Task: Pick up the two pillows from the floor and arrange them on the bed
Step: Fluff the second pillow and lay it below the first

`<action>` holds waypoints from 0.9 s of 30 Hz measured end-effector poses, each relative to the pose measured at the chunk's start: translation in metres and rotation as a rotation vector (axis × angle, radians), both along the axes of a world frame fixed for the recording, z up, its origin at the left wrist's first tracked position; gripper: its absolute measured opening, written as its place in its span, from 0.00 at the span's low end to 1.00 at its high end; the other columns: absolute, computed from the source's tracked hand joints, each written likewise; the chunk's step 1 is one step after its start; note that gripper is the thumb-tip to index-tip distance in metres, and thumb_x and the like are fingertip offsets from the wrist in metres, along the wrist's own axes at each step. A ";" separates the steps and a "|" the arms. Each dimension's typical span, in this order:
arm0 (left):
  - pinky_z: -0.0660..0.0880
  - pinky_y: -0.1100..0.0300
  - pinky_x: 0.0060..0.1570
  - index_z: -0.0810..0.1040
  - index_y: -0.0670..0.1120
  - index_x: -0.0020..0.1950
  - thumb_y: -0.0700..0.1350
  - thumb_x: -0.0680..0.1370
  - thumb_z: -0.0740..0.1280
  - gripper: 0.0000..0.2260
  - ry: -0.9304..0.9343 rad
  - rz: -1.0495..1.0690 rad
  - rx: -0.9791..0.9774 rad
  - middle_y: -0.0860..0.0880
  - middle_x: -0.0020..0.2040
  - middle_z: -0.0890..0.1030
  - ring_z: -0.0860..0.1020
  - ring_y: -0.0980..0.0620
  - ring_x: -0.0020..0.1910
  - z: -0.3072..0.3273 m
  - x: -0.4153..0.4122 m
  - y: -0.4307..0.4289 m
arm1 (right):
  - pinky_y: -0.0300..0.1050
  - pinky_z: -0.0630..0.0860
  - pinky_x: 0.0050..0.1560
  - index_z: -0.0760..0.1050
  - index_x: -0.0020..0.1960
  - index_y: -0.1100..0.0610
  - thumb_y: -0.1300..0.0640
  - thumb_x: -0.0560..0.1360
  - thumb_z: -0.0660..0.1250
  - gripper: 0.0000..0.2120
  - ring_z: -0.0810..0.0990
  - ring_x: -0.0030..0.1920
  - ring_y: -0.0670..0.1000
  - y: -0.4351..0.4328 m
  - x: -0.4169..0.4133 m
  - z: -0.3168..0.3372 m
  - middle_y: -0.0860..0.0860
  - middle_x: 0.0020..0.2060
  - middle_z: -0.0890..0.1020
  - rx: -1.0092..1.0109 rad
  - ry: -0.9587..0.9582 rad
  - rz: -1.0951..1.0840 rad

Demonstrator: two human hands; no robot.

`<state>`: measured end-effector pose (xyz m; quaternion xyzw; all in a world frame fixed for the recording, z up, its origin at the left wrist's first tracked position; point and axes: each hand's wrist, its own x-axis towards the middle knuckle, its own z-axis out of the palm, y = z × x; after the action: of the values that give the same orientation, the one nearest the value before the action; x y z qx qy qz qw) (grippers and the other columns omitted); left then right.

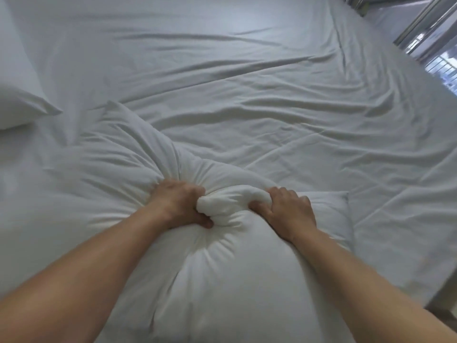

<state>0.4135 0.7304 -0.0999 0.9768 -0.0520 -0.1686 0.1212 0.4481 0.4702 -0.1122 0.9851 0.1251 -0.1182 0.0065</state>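
On the bed (pixel 272 70) — both hands, left hand (pixel 181 204) and right hand (pixel 288 210), bunch one pillow (pixel 197 268).

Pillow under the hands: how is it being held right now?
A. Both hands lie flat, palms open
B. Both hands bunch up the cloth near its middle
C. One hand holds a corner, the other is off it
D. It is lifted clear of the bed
B: the left hand and right hand each have a closed grip on a wad of the pillow, which rests on the bed.
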 end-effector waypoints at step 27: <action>0.73 0.53 0.51 0.80 0.46 0.54 0.66 0.73 0.59 0.25 -0.063 1.316 -0.267 0.46 0.54 0.83 0.79 0.44 0.54 0.095 -0.303 0.174 | 0.53 0.58 0.72 0.44 0.77 0.45 0.28 0.68 0.61 0.46 0.60 0.73 0.62 0.287 -0.193 0.069 0.62 0.75 0.51 0.517 0.536 0.052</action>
<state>0.1109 0.9042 -0.0051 0.7859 0.5303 -0.0232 0.3171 0.2555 0.7575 -0.0430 0.8848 0.1732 -0.3361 -0.2725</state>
